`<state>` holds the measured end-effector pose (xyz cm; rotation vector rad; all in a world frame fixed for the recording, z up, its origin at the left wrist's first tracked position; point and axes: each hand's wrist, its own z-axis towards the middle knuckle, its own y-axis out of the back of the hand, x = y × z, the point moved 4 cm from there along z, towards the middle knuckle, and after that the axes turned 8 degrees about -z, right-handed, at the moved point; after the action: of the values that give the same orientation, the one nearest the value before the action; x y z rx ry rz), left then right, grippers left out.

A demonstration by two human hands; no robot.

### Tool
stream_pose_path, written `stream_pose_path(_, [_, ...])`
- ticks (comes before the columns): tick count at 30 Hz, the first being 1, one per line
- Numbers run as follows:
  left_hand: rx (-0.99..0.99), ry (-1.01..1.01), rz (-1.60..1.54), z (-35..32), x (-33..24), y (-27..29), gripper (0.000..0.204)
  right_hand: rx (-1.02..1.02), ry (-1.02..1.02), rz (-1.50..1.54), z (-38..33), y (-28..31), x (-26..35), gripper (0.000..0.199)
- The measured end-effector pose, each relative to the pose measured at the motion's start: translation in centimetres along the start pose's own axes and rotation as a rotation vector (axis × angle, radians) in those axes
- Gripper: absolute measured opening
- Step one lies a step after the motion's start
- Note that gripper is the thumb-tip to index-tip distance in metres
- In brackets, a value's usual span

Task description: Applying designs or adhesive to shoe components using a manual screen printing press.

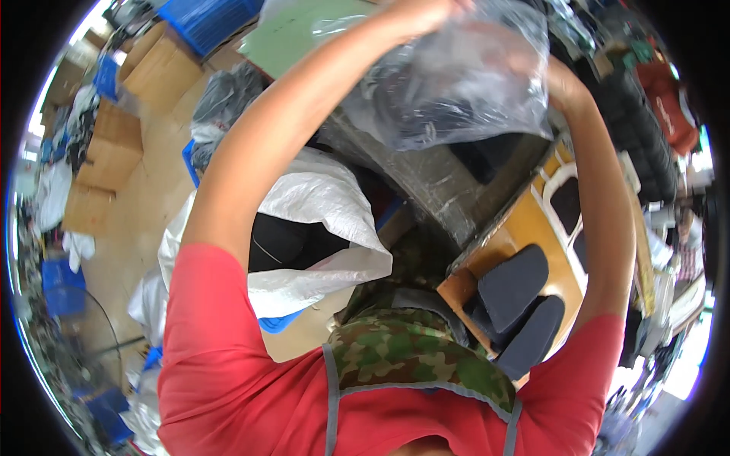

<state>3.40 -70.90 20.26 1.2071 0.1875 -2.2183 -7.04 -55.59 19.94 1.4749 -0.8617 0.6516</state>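
Observation:
A clear plastic bag (456, 99) is raised over the work table at the top of the view, with dark shapes showing through it. My left hand (435, 11) is at the bag's upper edge, its fingers closed on the plastic and partly cut off by the picture's edge. Crumpled film covers my right hand (525, 64), which is blurred; whether it is inside or behind the bag I cannot tell. Under the bag, a dark flat piece (490, 156) lies on the grey tabletop (433, 178).
Left of the table stands an open white woven sack (319, 194) with black pieces (293, 242) inside. Dark rounded pads (513, 285) rest at a wooden board (494, 235) near my right arm. Cardboard boxes (110, 144) and a blue crate (209, 23) stand farther left.

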Motion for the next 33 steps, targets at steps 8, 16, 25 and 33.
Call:
stream_pose_path(8, [0.36, 0.437, -0.081, 0.6, 4.9, -2.8, 0.038, -0.079, 0.294, -0.784, 1.6, -1.4, -14.1, 0.059])
stream_pose_path(16, [0.214, 0.207, 0.122, -4.4, 5.4, 6.0, 0.039, -0.069, -0.063, -0.006, 2.6, -2.4, -12.6, 0.047])
stream_pose_path(25, [0.384, 0.134, 0.736, -10.3, 0.8, -1.9, 0.085, -0.248, -0.106, 0.159, 4.3, -7.4, -2.1, 0.039])
stream_pose_path(33, [0.381, 0.621, -0.09, -11.7, 7.9, 3.1, 0.048, -0.542, -0.107, 0.305, 2.9, -2.2, -2.1, 0.029])
